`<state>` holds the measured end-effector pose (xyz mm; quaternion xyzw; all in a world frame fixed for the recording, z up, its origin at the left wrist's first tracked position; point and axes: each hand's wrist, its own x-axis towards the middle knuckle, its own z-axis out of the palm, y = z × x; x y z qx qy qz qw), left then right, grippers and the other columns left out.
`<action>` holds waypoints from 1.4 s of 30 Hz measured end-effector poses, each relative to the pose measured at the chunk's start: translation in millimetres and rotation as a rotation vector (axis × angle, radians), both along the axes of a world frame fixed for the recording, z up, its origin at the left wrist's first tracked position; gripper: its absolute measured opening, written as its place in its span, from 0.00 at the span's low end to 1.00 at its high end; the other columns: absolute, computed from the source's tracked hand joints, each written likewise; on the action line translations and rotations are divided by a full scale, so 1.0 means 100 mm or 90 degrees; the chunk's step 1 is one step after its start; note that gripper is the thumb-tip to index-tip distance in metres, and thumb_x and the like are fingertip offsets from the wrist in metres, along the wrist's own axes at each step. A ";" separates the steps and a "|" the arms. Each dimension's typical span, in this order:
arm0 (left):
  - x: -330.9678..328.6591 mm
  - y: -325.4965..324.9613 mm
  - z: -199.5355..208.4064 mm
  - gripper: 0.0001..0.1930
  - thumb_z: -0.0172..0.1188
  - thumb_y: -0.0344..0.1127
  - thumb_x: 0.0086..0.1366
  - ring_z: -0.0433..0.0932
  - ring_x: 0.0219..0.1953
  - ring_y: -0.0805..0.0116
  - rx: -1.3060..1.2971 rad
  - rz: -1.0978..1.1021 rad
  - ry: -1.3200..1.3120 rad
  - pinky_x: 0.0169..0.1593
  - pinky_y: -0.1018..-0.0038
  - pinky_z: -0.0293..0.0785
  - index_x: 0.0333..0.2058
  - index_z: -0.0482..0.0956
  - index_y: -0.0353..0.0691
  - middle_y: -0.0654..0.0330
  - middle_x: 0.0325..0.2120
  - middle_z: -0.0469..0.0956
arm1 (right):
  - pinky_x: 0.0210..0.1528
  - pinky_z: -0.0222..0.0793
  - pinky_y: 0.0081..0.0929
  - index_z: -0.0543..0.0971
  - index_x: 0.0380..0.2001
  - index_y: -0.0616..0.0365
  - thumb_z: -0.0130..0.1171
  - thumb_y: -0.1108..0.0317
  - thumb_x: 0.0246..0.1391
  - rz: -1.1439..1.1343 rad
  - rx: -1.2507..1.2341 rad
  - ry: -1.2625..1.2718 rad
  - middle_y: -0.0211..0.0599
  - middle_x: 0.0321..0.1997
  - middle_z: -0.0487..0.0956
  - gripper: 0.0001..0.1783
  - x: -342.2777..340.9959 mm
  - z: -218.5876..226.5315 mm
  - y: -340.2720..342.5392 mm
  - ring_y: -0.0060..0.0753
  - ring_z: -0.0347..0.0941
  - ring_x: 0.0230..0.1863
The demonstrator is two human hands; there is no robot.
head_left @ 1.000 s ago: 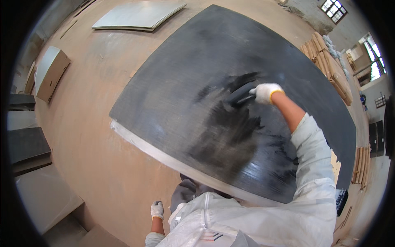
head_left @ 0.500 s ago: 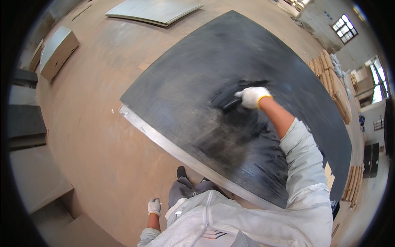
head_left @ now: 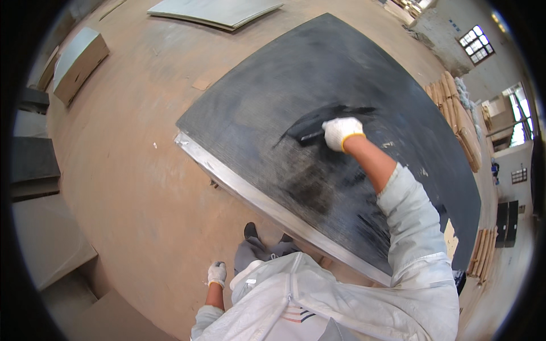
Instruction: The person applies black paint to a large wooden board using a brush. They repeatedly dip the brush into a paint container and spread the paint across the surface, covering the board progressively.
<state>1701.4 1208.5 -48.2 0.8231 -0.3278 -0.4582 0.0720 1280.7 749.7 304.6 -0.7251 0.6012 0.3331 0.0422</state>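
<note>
My right hand [head_left: 343, 133], in a white knit glove with a yellow cuff, is closed around a black-smeared spreader [head_left: 311, 136]. Its dark edge is hard to separate from the coating underneath. The tool rests on a large black-coated panel [head_left: 244, 108], near the panel's middle. A wet, darker arc [head_left: 333, 113] curves just beyond the tool, and streaky patches lie on the near side. Down at my left side hangs my left hand [head_left: 216, 273], also gloved, with its fingers curled and nothing visible in them. It is apart from the panel.
A pale edge [head_left: 244, 199] runs along the panel's near side, by my feet. Pale boards [head_left: 213, 12] lie on the floor beyond it, and a stack [head_left: 79, 65] stands far left. More stacked slabs [head_left: 51, 238] line the left. Wooden bundles [head_left: 455, 122] lie at right.
My right hand has shifted slightly left with the spreader, which has turned flatter in view. The dark wet arc above it looks longer. My left hand has risen a little in view.
</note>
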 end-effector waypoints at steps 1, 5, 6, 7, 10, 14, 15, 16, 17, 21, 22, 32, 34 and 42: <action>-0.01 -0.05 0.18 0.16 0.61 0.44 0.68 0.87 0.49 0.44 -0.016 -0.046 -0.023 0.56 0.55 0.82 0.45 0.90 0.42 0.42 0.43 0.88 | 0.54 0.82 0.48 0.80 0.65 0.50 0.54 0.64 0.64 0.000 0.008 -0.039 0.48 0.55 0.88 0.27 0.15 0.05 0.17 0.52 0.87 0.55; -0.26 -0.89 1.43 0.15 0.58 0.48 0.69 0.87 0.45 0.41 -0.016 -0.391 -0.080 0.52 0.50 0.84 0.43 0.90 0.51 0.44 0.39 0.88 | 0.62 0.77 0.46 0.67 0.77 0.48 0.56 0.58 0.65 -0.167 0.048 -0.278 0.55 0.62 0.84 0.38 0.12 0.07 1.20 0.57 0.81 0.62; -0.40 -1.08 1.73 0.15 0.58 0.50 0.68 0.88 0.41 0.42 -0.086 -0.467 -0.089 0.48 0.48 0.84 0.43 0.89 0.52 0.46 0.37 0.89 | 0.65 0.75 0.44 0.64 0.79 0.47 0.57 0.55 0.66 -0.229 0.040 -0.359 0.57 0.64 0.82 0.40 0.03 -0.02 1.42 0.58 0.79 0.65; -0.64 -1.32 2.17 0.13 0.60 0.50 0.70 0.88 0.40 0.43 -0.160 -0.504 -0.077 0.46 0.49 0.83 0.43 0.88 0.53 0.49 0.37 0.89 | 0.67 0.73 0.44 0.63 0.80 0.46 0.59 0.54 0.65 -0.293 -0.035 -0.449 0.57 0.66 0.81 0.42 -0.13 -0.27 1.68 0.58 0.76 0.68; -1.30 -1.87 2.84 0.15 0.62 0.40 0.70 0.87 0.38 0.45 -0.481 -0.604 0.089 0.43 0.52 0.83 0.53 0.82 0.48 0.51 0.37 0.89 | 0.36 0.81 0.34 0.56 0.83 0.52 0.68 0.63 0.64 -0.756 -0.060 -0.817 0.41 0.47 0.86 0.49 -0.11 -0.45 2.19 0.34 0.83 0.36; -2.41 -2.44 3.40 0.29 0.59 0.47 0.74 0.83 0.55 0.39 -0.485 -0.710 0.145 0.56 0.51 0.81 0.69 0.71 0.43 0.44 0.59 0.80 | 0.33 0.78 0.26 0.56 0.82 0.57 0.61 0.74 0.68 -1.020 -0.282 -1.322 0.35 0.44 0.83 0.43 -0.01 -0.81 2.50 0.27 0.79 0.35; -2.71 -2.55 3.44 0.30 0.58 0.49 0.74 0.83 0.55 0.38 -0.437 -0.763 0.110 0.57 0.50 0.81 0.69 0.71 0.42 0.43 0.59 0.79 | 0.42 0.79 0.29 0.59 0.80 0.58 0.60 0.72 0.70 -1.060 -0.359 -1.442 0.36 0.46 0.83 0.39 -0.02 -0.93 2.49 0.30 0.79 0.42; -2.98 -2.62 3.39 0.30 0.57 0.50 0.74 0.82 0.56 0.37 -0.389 -0.813 0.070 0.57 0.50 0.80 0.69 0.70 0.41 0.43 0.60 0.79 | 0.51 0.80 0.32 0.63 0.78 0.58 0.59 0.71 0.71 -1.088 -0.437 -1.566 0.36 0.48 0.83 0.35 -0.08 -1.04 2.48 0.33 0.79 0.48; -3.12 -2.64 3.33 0.31 0.57 0.51 0.73 0.83 0.55 0.36 -0.380 -0.820 0.056 0.57 0.48 0.80 0.68 0.70 0.42 0.42 0.59 0.79 | 0.65 0.73 0.36 0.73 0.69 0.59 0.57 0.68 0.74 -1.039 -0.361 -1.653 0.35 0.51 0.83 0.24 -0.13 -1.01 2.51 0.35 0.77 0.57; -3.56 -2.84 3.01 0.35 0.58 0.51 0.72 0.86 0.47 0.46 -0.315 -0.789 0.049 0.53 0.55 0.81 0.72 0.67 0.39 0.44 0.50 0.84 | 0.63 0.74 0.34 0.82 0.62 0.56 0.57 0.54 0.76 -1.001 -0.285 -1.660 0.32 0.58 0.84 0.22 -0.31 -0.88 2.73 0.32 0.79 0.58; -3.64 -2.88 2.89 0.39 0.60 0.48 0.71 0.88 0.39 0.58 -0.278 -0.743 0.075 0.46 0.64 0.84 0.76 0.64 0.36 0.50 0.43 0.88 | 0.65 0.74 0.37 0.78 0.68 0.55 0.54 0.52 0.78 -1.009 -0.219 -1.666 0.33 0.62 0.82 0.25 -0.35 -0.88 2.83 0.33 0.78 0.60; -5.03 -2.36 3.11 0.44 0.63 0.32 0.65 0.85 0.27 0.68 -0.138 -0.762 0.049 0.32 0.72 0.81 0.78 0.56 0.29 0.53 0.33 0.86 | 0.73 0.69 0.43 0.58 0.82 0.52 0.44 0.64 0.82 -0.756 -0.008 -1.671 0.36 0.80 0.68 0.31 -1.62 -1.00 4.18 0.39 0.69 0.76; -5.16 -2.34 2.76 0.43 0.66 0.38 0.63 0.87 0.39 0.59 -0.112 -0.676 0.146 0.42 0.66 0.82 0.74 0.61 0.28 0.47 0.39 0.87 | 0.73 0.69 0.44 0.58 0.82 0.53 0.44 0.65 0.81 -0.757 -0.059 -1.651 0.36 0.80 0.68 0.31 -1.73 -0.91 4.42 0.41 0.68 0.77; -5.13 -2.62 3.10 0.32 0.56 0.38 0.70 0.83 0.58 0.40 -0.292 -0.844 -0.285 0.60 0.52 0.79 0.72 0.72 0.42 0.40 0.52 0.86 | 0.47 0.76 0.26 0.86 0.37 0.64 0.61 0.60 0.72 -0.659 -0.226 -1.401 0.33 0.36 0.85 0.17 -2.57 -0.76 5.34 0.25 0.79 0.40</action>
